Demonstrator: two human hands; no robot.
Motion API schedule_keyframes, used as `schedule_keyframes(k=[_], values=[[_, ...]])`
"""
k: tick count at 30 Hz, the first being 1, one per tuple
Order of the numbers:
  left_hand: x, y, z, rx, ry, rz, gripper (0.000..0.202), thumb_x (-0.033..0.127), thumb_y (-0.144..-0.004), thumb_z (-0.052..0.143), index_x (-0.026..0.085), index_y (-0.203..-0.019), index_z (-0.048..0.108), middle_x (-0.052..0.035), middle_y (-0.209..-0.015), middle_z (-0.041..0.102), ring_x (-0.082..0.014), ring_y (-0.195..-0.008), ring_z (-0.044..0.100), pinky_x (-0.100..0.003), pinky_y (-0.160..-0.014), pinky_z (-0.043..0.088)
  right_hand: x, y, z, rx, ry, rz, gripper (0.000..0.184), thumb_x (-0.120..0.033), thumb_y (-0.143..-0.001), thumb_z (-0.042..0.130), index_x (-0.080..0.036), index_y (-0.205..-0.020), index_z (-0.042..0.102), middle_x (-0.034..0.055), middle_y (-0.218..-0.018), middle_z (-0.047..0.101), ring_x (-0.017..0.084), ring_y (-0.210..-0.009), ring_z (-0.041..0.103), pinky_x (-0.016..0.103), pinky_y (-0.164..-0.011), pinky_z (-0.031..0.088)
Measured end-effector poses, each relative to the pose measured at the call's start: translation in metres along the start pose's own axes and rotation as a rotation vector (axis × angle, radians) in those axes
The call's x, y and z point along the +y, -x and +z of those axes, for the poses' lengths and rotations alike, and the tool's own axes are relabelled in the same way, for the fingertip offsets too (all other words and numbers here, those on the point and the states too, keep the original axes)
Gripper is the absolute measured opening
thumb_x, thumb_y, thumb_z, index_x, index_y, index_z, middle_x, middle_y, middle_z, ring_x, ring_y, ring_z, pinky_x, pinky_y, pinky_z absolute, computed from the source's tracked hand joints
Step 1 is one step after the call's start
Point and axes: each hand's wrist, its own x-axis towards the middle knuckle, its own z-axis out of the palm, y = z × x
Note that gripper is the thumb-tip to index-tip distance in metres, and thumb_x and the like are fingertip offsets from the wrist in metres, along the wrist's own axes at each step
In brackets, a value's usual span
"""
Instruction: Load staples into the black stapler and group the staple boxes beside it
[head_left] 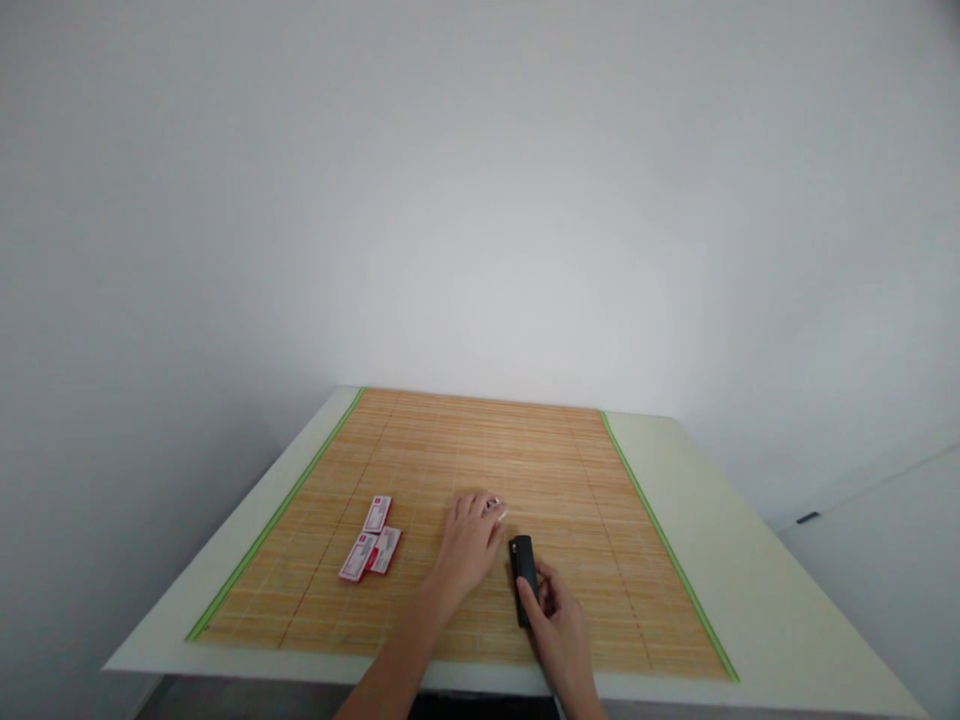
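Observation:
My right hand (559, 625) grips the side of a black stapler (524, 570), thumb on the near side and fingers curled at its right. The stapler lies lengthwise, pointing away from me, over the bamboo mat (480, 440). To its upper left, my left hand (471, 535) bends its fingers over a small whitish and dark thing (493, 506). Most of that thing is covered by the fingers, so its kind cannot be made out. Left of both hands lie small red and white boxes, one farther back (377, 513) and two nearer, side by side (358, 557).
The mat has green edging (660, 530) and covers most of a white table (757, 560). A pale wall (480, 200) stands behind the table's far edge. At the right, a small dark piece (808, 518) sits on a line along the wall.

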Motion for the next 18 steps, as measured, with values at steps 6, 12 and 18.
schedule_keyframes(k=[6, 12, 18], values=[[-0.053, 0.012, -0.019, 0.039, -0.024, -0.107, 0.022, 0.018, -0.096, 0.055, 0.027, -0.11, 0.069, -0.006, -0.126, 0.065, -0.0256, -0.122, 0.055, -0.048, -0.114, 0.034, 0.0, 0.001, -0.001, -0.012, 0.017, 0.001, 0.056, -0.066, -0.092, 0.057, -0.021, -0.122, 0.067, -0.0051, -0.065, 0.052, 0.019, -0.061, 0.056, 0.029, -0.059, 0.039], [-0.117, 0.04, -0.064, 0.03, -0.044, -0.209, 0.021, 0.02, -0.092, 0.056, 0.028, -0.104, 0.07, -0.0036, -0.125, 0.069, -0.024, -0.119, 0.06, -0.049, -0.117, 0.03, -0.001, -0.001, -0.002, -0.015, 0.047, 0.011, 0.056, -0.067, -0.093, 0.055, -0.022, -0.124, 0.067, -0.0041, -0.065, 0.055, 0.02, -0.061, 0.058, 0.03, -0.06, 0.04], [-0.147, 0.074, -0.083, 0.129, 0.093, -0.283, 0.024, 0.027, -0.094, 0.05, 0.027, -0.105, 0.072, -0.0046, -0.124, 0.071, -0.0245, -0.123, 0.061, -0.048, -0.117, 0.038, -0.002, -0.003, -0.003, -0.125, 0.047, 0.016, 0.056, -0.063, -0.093, 0.056, -0.02, -0.127, 0.067, -0.0012, -0.07, 0.061, 0.02, -0.067, 0.061, 0.03, -0.064, 0.043]])
